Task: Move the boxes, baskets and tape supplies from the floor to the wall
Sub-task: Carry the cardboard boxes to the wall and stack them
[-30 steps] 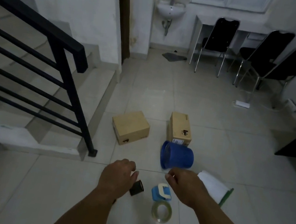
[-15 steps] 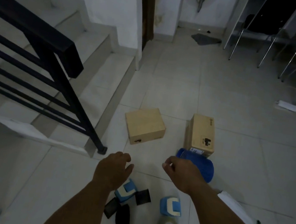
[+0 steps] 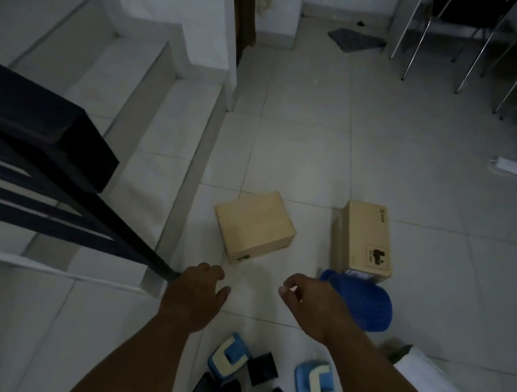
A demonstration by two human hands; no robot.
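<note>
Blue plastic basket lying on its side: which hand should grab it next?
Right. The right hand hovers empty beside the blue plastic basket; the left hand is farther off, nearer the plain cardboard box.

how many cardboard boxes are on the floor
2. One plain cardboard box lies near the foot of the stairs, ahead of the left hand. The labelled cardboard box lies to its right, just beyond the blue basket. None seems hidden.

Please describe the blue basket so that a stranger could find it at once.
Start at the black stair railing and look right across the tiled floor, past two cardboard boxes. The blue basket lies tipped on its side beside the labelled cardboard box, just beyond the right hand. It alone is round, perforated, deep blue.
</note>
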